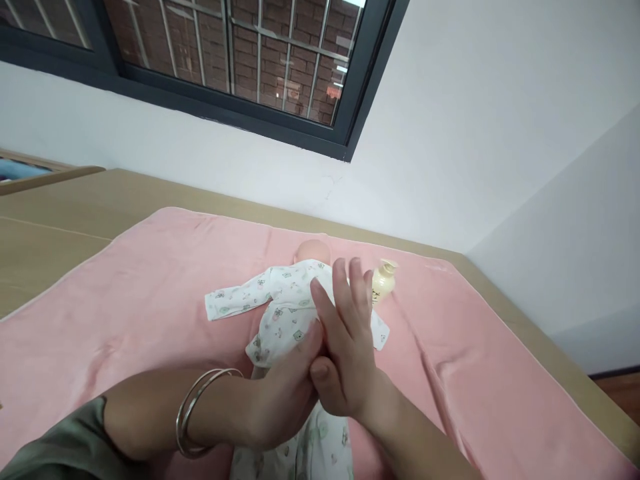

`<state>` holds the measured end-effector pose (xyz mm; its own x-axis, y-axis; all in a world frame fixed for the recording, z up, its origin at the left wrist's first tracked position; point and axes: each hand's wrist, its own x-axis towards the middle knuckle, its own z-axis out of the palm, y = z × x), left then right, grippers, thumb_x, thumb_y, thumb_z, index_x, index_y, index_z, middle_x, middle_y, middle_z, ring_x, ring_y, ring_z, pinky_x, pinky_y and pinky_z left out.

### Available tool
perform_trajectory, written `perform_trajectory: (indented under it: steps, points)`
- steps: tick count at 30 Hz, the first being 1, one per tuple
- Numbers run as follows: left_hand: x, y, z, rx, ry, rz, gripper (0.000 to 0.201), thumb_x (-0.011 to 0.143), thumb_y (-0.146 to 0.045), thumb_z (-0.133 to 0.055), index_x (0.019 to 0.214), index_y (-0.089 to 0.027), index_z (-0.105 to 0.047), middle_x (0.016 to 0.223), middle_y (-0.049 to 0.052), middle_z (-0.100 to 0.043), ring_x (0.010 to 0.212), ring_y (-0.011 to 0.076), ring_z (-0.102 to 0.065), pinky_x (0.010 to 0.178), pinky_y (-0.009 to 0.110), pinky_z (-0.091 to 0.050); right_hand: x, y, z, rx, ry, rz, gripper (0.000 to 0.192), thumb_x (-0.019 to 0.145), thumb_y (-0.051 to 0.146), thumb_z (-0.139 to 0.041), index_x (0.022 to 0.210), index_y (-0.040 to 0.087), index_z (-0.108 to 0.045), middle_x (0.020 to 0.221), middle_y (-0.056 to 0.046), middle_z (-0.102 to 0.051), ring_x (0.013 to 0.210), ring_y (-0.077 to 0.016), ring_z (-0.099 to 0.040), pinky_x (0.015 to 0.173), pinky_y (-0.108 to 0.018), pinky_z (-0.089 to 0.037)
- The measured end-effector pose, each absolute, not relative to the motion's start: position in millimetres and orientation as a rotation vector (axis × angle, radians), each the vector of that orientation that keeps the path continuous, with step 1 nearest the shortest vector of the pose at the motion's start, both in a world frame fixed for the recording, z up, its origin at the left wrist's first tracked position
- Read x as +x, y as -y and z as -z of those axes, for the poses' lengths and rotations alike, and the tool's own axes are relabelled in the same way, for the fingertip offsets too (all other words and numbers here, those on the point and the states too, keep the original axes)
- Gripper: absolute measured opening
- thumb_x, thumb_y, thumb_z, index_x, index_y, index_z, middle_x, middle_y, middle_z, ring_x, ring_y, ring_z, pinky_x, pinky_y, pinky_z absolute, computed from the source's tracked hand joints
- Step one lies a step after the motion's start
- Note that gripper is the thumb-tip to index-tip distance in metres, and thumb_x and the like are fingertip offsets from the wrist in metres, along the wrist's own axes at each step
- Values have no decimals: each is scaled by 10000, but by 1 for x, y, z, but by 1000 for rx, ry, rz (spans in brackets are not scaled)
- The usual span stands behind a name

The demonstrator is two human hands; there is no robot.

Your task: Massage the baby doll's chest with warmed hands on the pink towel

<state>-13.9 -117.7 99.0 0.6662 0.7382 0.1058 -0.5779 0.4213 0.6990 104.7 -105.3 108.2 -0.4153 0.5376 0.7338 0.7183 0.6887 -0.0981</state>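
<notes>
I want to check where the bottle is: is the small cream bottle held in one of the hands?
No, the cream bottle lies on the pink blanket beyond the hands, and the left hand and right hand press together.

No readable text anywhere. The cream bottle on the pink blanket has a small dark mark on its front (too small and blurred to make out as letters or a logo). The doll's white romper carries only tiny printed pictures, no words or numbers. Reflections in the window show bright patches, nothing legible.
</notes>
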Motion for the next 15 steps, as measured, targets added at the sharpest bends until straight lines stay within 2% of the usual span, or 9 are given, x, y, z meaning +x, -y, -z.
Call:
perform_trajectory:
  steps: [3, 6, 8, 11, 15]
  points:
    - [-14, 119, -108, 766, -178, -887, 669, 939, -647, -453, 1523, -325, -389, 1575, 22, -422, 1552, 260, -107, 1269, 483, -135, 99, 109, -106, -1083, 2140, 243, 784, 999, 537, -275, 1590, 227, 136, 1673, -99, -51, 1531, -389, 16, 1184, -712, -49]
    - [-18, 118, -109, 777, -159, -903, 633, 960, -619, -430, 1516, -317, -404, 1605, 0, -373, 1558, 234, -53, 1277, 443, -67, 93, 115, -103, -1091, 2162, 254, 820, 989, 535, -311, 1584, 219, 155, 1671, -109, -55, 1532, -388, 9, 1187, -713, -50]
    - [-23, 115, -109, 804, -162, -918, 605, 974, -599, -416, 1503, -307, -426, 1615, -14, -352, 1559, 215, -29, 1276, 406, -29, 88, 121, -99, -1056, 2170, 283, 842, 986, 543, -304, 1582, 169, 158, 1665, -145, -66, 1530, -394, 10, 1190, -712, -65]
    - [-33, 108, -115, 789, -218, -960, 613, 962, -615, -425, 1494, -310, -438, 1597, -12, -388, 1556, 219, -69, 1272, 397, -38, 79, 129, -88, -996, 2220, 307, 926, 969, 604, -312, 1570, 78, 159, 1643, -203, -134, 1532, -385, -11, 1218, -657, -150]
    - [-37, 103, -128, 714, -331, -1072, 617, 972, -625, -366, 1509, -322, -404, 1541, 21, -474, 1541, 262, -170, 1261, 467, -101, 74, 130, -80, -905, 2273, 336, 955, 953, 652, -303, 1568, 58, 122, 1621, -209, -215, 1534, -363, -77, 1224, -613, -217]
